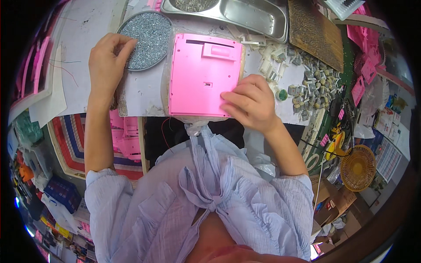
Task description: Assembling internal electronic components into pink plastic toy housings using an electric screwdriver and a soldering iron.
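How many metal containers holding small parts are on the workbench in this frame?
2. A round dish of small screws sits under the left hand; a rectangular steel tray lies at the bench's far edge. Others may be hidden beyond the frame.

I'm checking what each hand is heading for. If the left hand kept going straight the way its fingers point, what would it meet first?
The left hand points toward the round dish of small metal screws; its fingertips already sit at the dish's near rim, so the screws come first. Actual contact is hard to judge.
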The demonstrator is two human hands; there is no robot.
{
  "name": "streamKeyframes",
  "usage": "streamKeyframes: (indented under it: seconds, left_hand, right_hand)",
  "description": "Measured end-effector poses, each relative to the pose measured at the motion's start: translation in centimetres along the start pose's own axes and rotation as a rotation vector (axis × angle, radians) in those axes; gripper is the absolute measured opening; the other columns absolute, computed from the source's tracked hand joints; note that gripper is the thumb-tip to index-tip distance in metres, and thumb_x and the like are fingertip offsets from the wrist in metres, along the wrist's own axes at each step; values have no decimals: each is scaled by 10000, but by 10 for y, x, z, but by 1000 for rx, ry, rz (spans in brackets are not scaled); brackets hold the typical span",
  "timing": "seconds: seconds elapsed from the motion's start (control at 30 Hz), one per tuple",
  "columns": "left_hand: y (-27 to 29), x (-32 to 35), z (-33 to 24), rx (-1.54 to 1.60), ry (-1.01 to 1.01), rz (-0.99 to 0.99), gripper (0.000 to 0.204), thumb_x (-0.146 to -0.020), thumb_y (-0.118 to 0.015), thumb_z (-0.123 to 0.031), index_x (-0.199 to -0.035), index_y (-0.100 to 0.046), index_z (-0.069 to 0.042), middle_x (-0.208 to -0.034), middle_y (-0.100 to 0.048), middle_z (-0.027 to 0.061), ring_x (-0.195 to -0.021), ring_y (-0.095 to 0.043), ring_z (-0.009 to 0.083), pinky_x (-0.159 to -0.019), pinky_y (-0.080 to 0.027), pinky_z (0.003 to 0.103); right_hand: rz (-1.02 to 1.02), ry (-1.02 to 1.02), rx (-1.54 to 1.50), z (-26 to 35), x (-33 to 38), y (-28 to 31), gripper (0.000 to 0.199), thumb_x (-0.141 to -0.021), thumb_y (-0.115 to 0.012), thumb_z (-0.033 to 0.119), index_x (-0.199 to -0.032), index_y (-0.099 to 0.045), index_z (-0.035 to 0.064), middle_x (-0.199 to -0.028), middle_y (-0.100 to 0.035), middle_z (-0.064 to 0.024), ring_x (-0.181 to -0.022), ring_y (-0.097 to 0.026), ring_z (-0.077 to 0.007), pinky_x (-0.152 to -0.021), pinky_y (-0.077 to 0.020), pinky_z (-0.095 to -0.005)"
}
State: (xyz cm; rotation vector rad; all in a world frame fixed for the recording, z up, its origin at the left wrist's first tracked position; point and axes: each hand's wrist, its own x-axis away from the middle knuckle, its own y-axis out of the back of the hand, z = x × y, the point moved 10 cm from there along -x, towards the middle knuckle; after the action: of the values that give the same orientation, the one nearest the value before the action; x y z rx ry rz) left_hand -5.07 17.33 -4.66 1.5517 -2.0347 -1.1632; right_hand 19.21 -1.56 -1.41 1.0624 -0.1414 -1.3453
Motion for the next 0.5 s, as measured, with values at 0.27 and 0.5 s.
streamKeyframes:
  seconds: [0.27,0.5]
  left_hand:
    - [-12,-2,-9,-136,-153,41,246,-923,-714,-207,-798,-657,-2,-749,-629,123,-677,-610,329,-644,-470,403]
    - [-5,37,-94,56,-459,-8,70,-883,-713,-139,-895,-686,-75,-845,-690,59,-800,-655,267,-848,-455,418]
  right_hand:
    - [-1054,-331,-680,-142,-76,189,368,-993,-551,256,-1291,-560,41,-887,-632,-100,-822,-624,-256,-804,-503,-412]
    - [-173,-281,-646,-73,-186,131,472,-981,-610,430,-1206,-616,16,-921,-716,-147,-789,-706,-297,-771,-585,-446]
